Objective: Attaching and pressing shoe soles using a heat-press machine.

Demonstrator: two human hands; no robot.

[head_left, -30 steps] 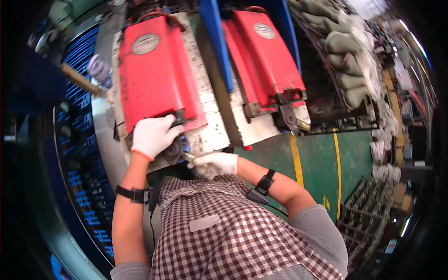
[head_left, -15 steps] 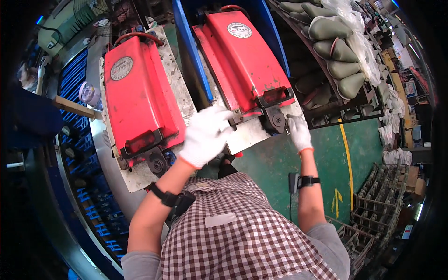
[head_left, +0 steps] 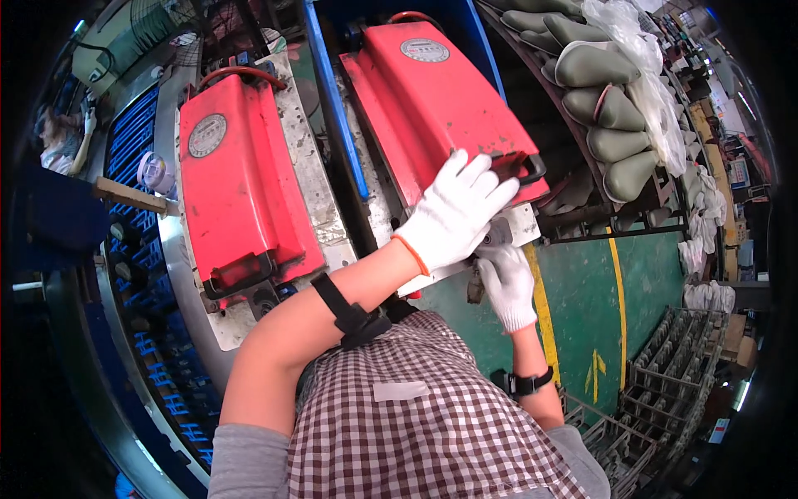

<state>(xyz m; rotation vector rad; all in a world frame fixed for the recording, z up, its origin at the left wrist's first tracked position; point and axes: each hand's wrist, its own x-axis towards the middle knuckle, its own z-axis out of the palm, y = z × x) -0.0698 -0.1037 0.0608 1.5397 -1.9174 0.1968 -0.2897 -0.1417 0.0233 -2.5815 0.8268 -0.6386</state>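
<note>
Two long red machine covers lie side by side ahead of me on pale metal base plates. My left hand (head_left: 461,208), in a white knitted glove, rests with fingers spread on the near end of the right red cover (head_left: 453,100). It hides part of that cover's black handle (head_left: 534,170). Just below, my gloved right hand (head_left: 509,287) is at the front edge of the right base plate (head_left: 522,223), its fingers bent together. A dark brownish piece (head_left: 475,287) shows beside its thumb; whether the fingers grip it is hidden. The left red cover (head_left: 237,175) is untouched.
Blue panels (head_left: 337,108) flank the right machine. On the right, a rack bears several olive-green boot-shaped pieces (head_left: 619,129) beside clear plastic. A wire rack (head_left: 673,374) stands on the green floor (head_left: 582,274). Another person (head_left: 66,137) is at the far left.
My left hand has gone right, from between the machines onto the right red cover. My right hand has come down and left along the plate edge, fingers now bent.
</note>
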